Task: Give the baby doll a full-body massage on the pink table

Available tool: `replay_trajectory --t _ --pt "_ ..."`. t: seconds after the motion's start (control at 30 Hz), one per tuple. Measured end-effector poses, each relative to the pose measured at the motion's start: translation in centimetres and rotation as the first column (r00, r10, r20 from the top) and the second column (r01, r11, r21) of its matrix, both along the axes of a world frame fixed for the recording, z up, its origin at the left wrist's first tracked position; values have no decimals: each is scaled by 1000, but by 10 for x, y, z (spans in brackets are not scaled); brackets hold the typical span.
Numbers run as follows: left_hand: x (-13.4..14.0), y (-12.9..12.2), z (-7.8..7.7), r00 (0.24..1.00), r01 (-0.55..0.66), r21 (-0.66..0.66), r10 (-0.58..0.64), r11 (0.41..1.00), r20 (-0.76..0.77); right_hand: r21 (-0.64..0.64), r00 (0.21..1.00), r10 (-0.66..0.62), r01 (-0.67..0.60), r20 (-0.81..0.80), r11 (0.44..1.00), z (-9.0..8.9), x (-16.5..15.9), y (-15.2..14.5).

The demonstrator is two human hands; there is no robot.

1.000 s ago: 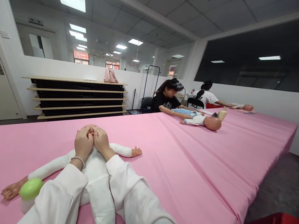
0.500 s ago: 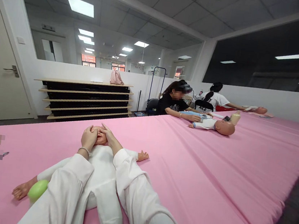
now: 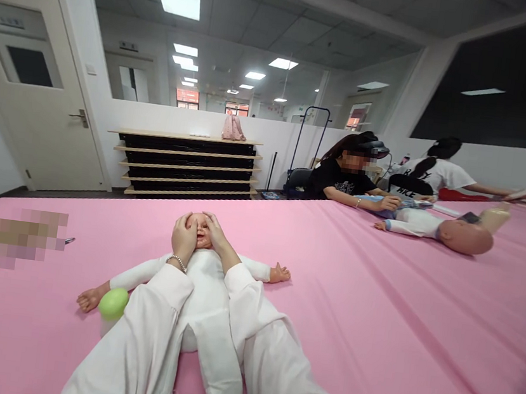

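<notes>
A baby doll in a white cloth suit lies on its back, arms spread and head pointing away from me. My left hand cups the left side of its head, fingers curved over the cheek and brow. On the other side, my right hand is pressed along the temple and cheek. Between them the doll's nose, open mouth and part of an eye show. Beside my left sleeve stands a container with a green lid, close to the doll's hand; the sleeve partly hides it.
A pink-covered table extends to the right. There, a person in black handles another baby doll, with a pale bottle nearby. Another person in white sits farther back. A blurred-out item lies at left.
My view has turned left, so everything sits farther right in the picture. Both hands stay on the doll's head, and more of its face shows between them.
</notes>
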State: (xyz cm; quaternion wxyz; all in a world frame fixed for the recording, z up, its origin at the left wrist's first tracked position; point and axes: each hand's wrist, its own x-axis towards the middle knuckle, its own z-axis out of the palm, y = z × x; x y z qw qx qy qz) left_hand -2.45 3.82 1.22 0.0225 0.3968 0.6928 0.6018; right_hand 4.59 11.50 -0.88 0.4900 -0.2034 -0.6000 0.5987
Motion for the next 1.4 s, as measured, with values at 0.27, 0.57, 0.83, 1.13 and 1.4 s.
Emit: replay_trajectory --t 0.27,0.57,0.83,1.13,1.4 --pt "-3 1 -5 999 36 40 -38 999 34 33 1000 3 -3 -16 999 -2 1 0" --pt "2 -3 0 999 26 9 -26 1000 -31 37 999 -25 24 30 999 4 5 -6" --pt "-1 0 -2 999 46 15 -46 999 -21 53 998 -61 60 18 997 -1 -2 2" --pt "-6 4 -6 997 60 48 -58 997 -44 53 1000 -18 18 13 998 -2 -1 2" --pt "-5 2 -4 997 82 24 -82 996 -10 66 995 -67 62 77 996 3 2 -1"
